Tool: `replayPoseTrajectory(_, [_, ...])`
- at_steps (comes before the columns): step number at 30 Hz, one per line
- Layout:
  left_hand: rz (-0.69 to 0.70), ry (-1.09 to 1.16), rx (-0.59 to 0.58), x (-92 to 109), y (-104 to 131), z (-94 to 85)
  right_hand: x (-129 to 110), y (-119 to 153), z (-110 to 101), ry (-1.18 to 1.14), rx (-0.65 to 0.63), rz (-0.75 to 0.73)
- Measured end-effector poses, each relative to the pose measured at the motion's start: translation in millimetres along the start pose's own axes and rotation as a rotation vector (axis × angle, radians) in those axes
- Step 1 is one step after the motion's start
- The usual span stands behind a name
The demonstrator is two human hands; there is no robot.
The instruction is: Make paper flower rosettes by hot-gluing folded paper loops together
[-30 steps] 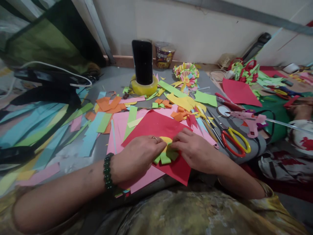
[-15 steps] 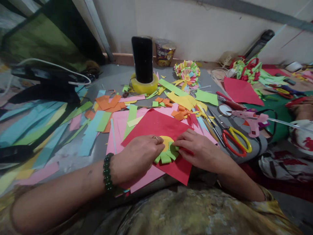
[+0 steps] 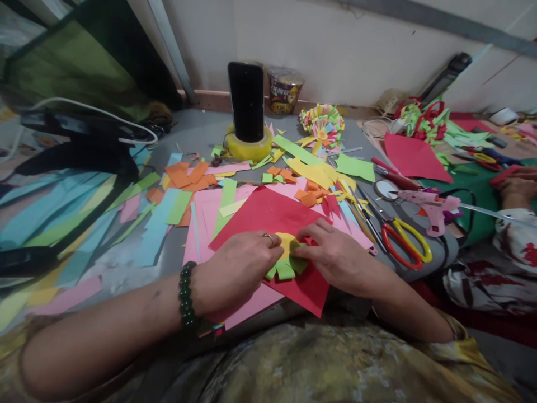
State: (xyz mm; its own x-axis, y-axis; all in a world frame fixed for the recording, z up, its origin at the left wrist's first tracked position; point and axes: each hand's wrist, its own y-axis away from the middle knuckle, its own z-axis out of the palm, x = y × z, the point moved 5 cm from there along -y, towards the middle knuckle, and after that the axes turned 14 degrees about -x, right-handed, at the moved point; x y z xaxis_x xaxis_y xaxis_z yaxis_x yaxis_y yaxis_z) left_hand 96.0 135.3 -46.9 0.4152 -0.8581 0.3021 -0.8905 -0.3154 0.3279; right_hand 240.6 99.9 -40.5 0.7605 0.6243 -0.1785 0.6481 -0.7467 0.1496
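Note:
A paper flower with a yellow round centre (image 3: 287, 244) and green petals (image 3: 285, 270) lies on a tilted red paper sheet (image 3: 268, 210). My left hand (image 3: 241, 266), with a ring and a dark green bead bracelet, is closed at the flower's left edge, fingertips on the yellow round. From the other side my right hand (image 3: 339, 257) pinches a green petal between thumb and fingers. Part of the flower is hidden under both hands. Beneath the red sheet is a stack of pink paper (image 3: 249, 308).
A phone (image 3: 246, 103) stands in a yellow tape roll (image 3: 249, 148). Paper scraps surround the sheet. Scissors (image 3: 405, 243) and a pink glue gun (image 3: 434, 210) lie at right. Behind are a snack cup (image 3: 284, 92) and a paper pompom (image 3: 321, 124). Another person's hand (image 3: 520, 184) is far right.
My right fingers have shifted slightly on the green petal, with index finger and thumb now further apart. My left hand stays in place. The other person's hand at far right has moved a little.

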Motion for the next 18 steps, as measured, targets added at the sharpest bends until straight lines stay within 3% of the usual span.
replayPoseTrajectory(12, [-0.006,0.005,0.004,0,0,-1.4,-5,-1,-1,-0.037,0.017,-0.02])
replayPoseTrajectory(18, [-0.019,0.001,-0.013,-5,-2,1.9,7,11,-6,-0.205,0.127,0.117])
